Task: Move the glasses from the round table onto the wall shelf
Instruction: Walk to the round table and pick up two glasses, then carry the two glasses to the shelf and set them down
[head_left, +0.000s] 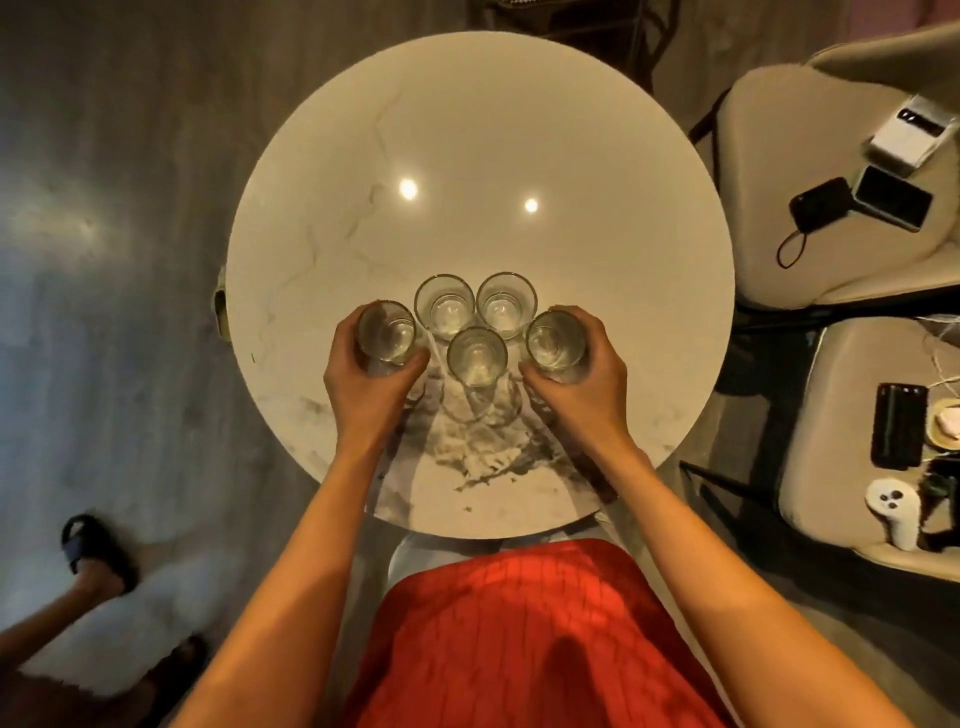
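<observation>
Marble round table (519, 130) bears five tumblers; left hand (363, 379) and right hand (582, 374) each wrap fingers around an outer tumbler (387, 332) (555, 340), best lifted straight up, clear of the three neighbours (475, 358).

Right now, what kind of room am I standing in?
Probably a home living or dining area: a round marble-look table with drinking glasses, cushioned chairs beside it, and phones lying on one.

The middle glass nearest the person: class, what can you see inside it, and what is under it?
The middle glass looks empty, with its clear base showing through. It stands on the round marble table, throwing a shadow toward the person. The tabletop directly beneath it is blurred by the glass.
</observation>
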